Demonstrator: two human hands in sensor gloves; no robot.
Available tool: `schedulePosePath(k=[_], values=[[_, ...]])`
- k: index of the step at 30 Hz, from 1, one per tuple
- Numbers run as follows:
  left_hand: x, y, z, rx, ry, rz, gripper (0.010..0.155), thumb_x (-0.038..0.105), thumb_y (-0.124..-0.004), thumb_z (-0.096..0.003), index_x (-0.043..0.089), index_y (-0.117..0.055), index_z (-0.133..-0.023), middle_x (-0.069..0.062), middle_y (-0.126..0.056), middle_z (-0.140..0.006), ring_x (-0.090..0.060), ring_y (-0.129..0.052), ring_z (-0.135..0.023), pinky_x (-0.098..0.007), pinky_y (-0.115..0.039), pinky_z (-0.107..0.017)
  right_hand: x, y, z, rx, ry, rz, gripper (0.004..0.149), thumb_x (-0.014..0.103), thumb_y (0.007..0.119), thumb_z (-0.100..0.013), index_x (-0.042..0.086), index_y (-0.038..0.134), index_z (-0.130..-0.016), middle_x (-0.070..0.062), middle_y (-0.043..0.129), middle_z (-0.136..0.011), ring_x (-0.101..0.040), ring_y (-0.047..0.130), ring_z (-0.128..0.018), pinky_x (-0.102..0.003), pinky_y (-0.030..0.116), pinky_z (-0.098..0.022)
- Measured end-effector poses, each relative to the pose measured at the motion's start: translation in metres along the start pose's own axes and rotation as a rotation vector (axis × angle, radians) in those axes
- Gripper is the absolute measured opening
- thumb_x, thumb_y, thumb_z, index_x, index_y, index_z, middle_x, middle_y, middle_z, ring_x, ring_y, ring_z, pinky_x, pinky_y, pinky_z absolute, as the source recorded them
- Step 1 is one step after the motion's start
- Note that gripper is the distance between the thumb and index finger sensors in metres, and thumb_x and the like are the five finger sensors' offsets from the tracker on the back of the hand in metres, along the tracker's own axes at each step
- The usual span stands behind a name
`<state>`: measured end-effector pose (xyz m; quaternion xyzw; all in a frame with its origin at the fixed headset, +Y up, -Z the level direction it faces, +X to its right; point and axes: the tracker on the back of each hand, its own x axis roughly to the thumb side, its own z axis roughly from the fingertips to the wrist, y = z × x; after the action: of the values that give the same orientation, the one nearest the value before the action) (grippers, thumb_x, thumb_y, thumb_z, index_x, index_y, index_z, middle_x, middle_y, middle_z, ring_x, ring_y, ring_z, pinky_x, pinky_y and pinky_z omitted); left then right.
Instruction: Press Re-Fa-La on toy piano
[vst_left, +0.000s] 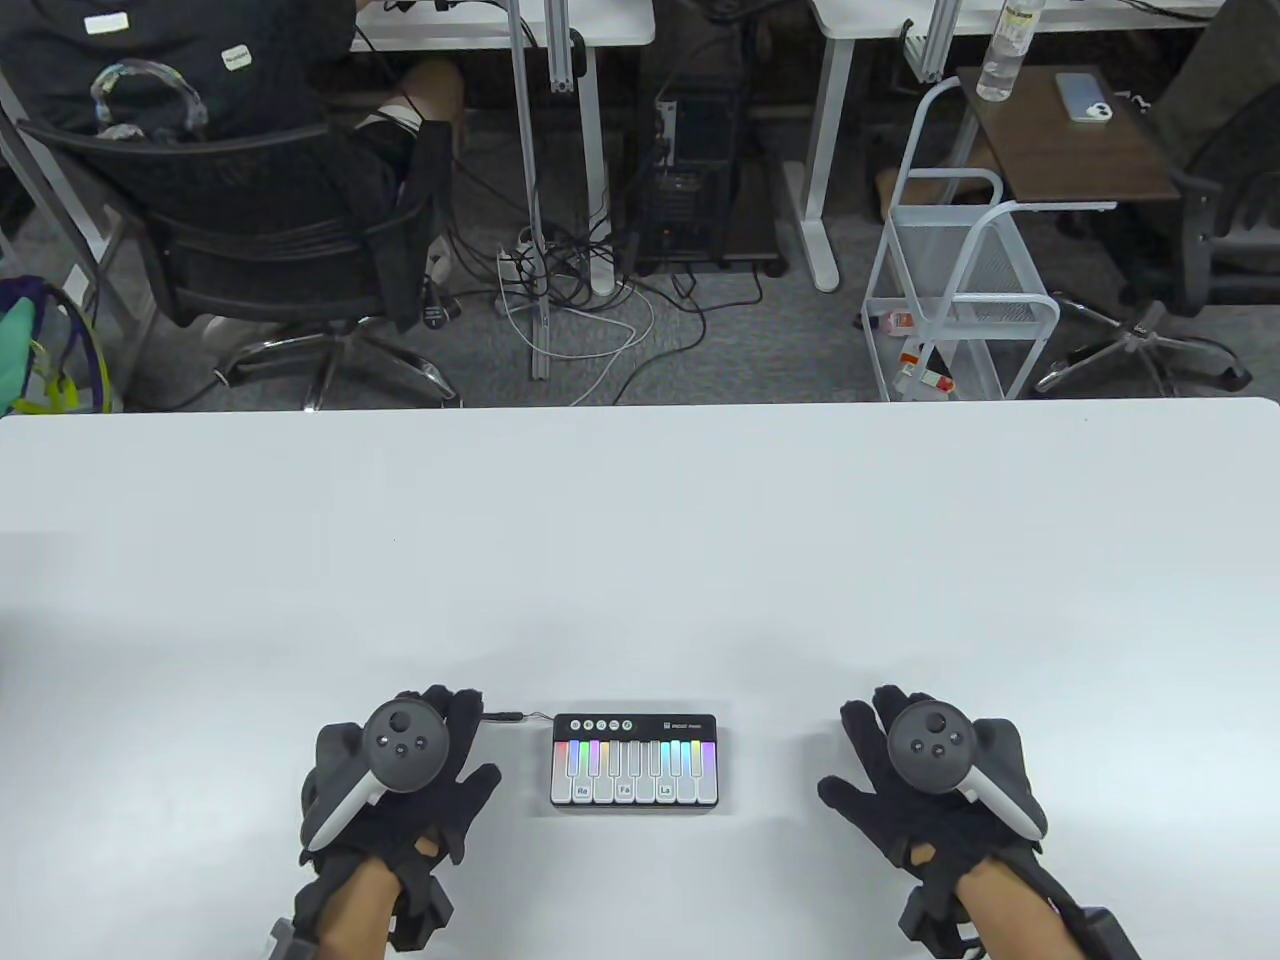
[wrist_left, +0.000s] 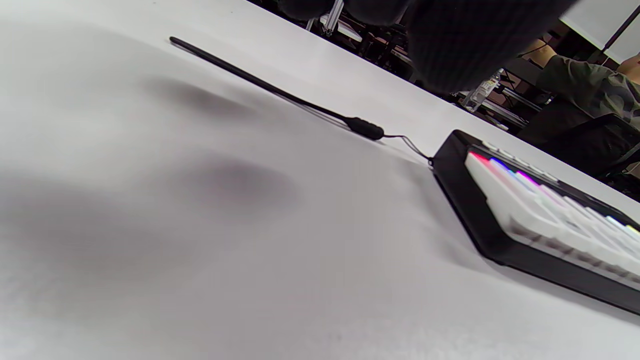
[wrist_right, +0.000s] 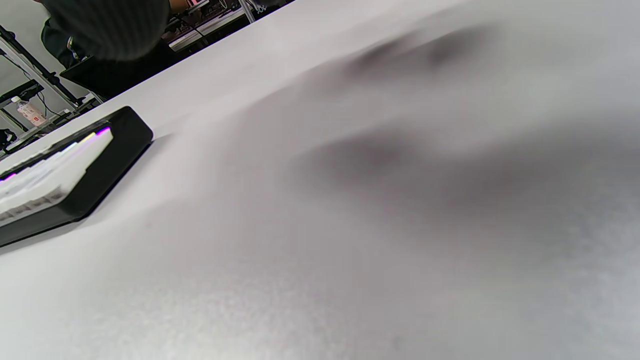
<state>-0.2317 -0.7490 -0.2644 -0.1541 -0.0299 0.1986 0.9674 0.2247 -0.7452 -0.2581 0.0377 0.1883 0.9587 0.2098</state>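
A small black toy piano (vst_left: 635, 762) with white keys and rainbow lights sits on the white table (vst_left: 640, 560) near the front edge. Three keys carry labels Re (vst_left: 582, 791), Fa (vst_left: 625, 791) and La (vst_left: 665, 791). My left hand (vst_left: 400, 775) lies flat and open on the table just left of the piano, touching nothing else. My right hand (vst_left: 925, 775) lies flat and open to the piano's right, a hand's width away. The piano also shows in the left wrist view (wrist_left: 545, 225) and at the left edge of the right wrist view (wrist_right: 65, 175).
A thin black cable (vst_left: 515, 717) runs from the piano's back left corner toward my left hand; it also shows in the left wrist view (wrist_left: 280, 92). Beyond the table's far edge stand office chairs, desks and a white cart (vst_left: 955, 300).
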Motion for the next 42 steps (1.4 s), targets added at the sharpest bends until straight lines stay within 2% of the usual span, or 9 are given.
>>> schedulePosePath(k=[42], values=[[0.0054, -0.0014, 0.0001, -0.031, 0.012, -0.009, 0.076, 0.055, -0.071, -0.0476, 0.029, -0.033, -0.108, -0.004, -0.029, -0.116, -0.038, -0.028, -0.109, -0.061, -0.036, -0.075, -0.0007, 0.0020, -0.0015, 0.013, 0.000, -0.002, 0.082, 0.058, 0.068, -0.041, 0.022, 0.033, -0.106, -0.012, 0.012, -0.113, -0.048, 0.007, -0.104, -0.071, 0.017, -0.070]])
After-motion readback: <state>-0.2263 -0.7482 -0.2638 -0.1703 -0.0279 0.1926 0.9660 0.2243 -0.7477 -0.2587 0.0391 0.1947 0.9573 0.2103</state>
